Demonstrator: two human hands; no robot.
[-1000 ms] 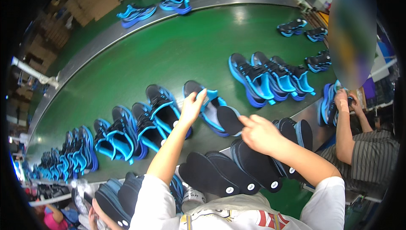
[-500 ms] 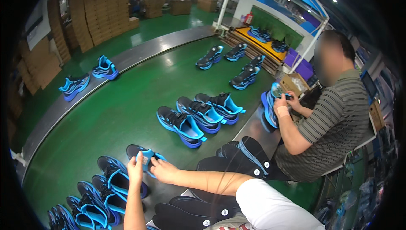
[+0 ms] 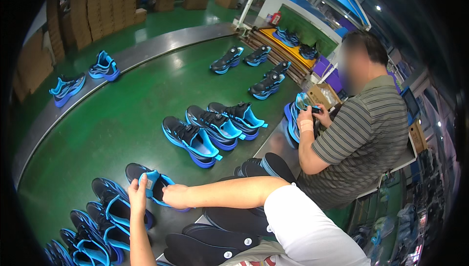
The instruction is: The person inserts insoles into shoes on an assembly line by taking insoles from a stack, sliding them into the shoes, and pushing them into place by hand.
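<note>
A black sneaker with bright blue lining sits at the near end of the green belt, toe pointing away to the left. My left hand pinches its blue tongue, where a pale label shows, and holds it up. My right hand is curled at the near right side of the shoe's opening, gripping the collar, with its fingertips partly hidden inside. Close by on the left stand several matching sneakers in a row. Black insoles with white round stickers lie in stacks by my right forearm.
Three sneakers stand mid-belt, with others farther off and a pair on the metal rim. At the right a co-worker in a striped shirt handles a sneaker. Cardboard stacks rise behind.
The whole view has shifted, so things appear farther left. My right hand has moved from the sneaker's tongue to the side of its opening; my left hand still holds the tongue.
</note>
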